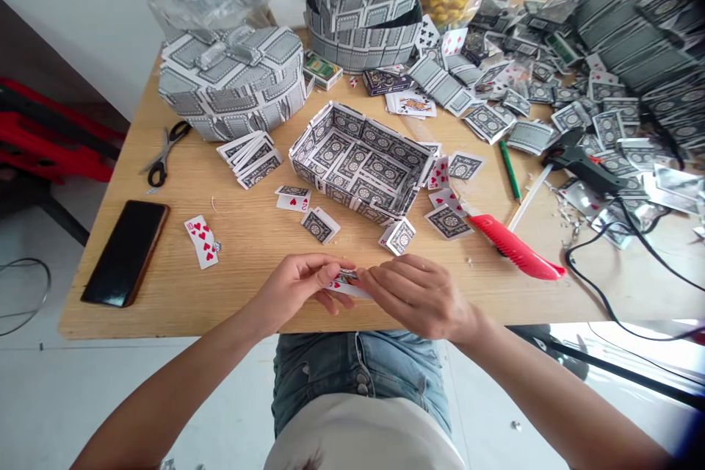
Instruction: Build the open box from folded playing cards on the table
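Near the table's front edge, my left hand and my right hand both grip a playing card, apparently folded, with red marks on its white face. The fingers of each hand are closed on opposite ends of it and cover much of it. Just beyond them stands an open box made of woven playing cards, patterned black and white. Between box and hands lie a folded card, a face-down card and a two of hearts.
Scissors, a phone and a ten of hearts lie left. A red-handled knife, green pencil and corded glue gun lie right. Lidded card basket stands behind; loose cards pile right.
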A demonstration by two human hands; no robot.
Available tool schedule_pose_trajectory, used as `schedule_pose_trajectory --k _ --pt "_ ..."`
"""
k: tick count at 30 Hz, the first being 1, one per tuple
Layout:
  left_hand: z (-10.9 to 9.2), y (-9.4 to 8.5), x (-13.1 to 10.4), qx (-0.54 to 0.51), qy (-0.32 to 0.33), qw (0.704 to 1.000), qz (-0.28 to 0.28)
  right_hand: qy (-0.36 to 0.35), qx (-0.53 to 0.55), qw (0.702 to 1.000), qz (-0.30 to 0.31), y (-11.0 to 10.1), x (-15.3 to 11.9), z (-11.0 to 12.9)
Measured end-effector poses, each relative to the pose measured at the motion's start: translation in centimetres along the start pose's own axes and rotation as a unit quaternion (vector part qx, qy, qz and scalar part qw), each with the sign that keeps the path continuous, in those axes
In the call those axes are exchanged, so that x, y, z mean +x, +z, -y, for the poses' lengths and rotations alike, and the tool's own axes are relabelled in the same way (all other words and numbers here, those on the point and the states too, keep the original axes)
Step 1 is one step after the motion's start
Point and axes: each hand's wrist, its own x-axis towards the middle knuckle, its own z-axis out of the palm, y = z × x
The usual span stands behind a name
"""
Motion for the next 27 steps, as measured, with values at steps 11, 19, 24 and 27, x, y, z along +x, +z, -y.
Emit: schedule_pose_trajectory --k 11,19,24,27 --pt "0.0 0.2 0.2 -0.029 -0.008 0.998 -0.048 0.291 0.238 0.925 0.058 0.8 -0.6 0.3" --pt "0.1 0.6 0.9 -0.044 -0.059 0.996 -0.042 0.215 0.174 0.959 0.053 1.4 -1.0 0.4" --pt "0.2 0.2 1.1 -0.023 -0.085 0.996 -0.024 0.177 0.202 0.962 0.050 1.6 -0.9 -0.1" --pt "0.1 -0.2 1.1 -0.013 -0.089 0.996 -0.007 0.212 0.278 0.936 0.040 1.7 -0.8 -0.4"
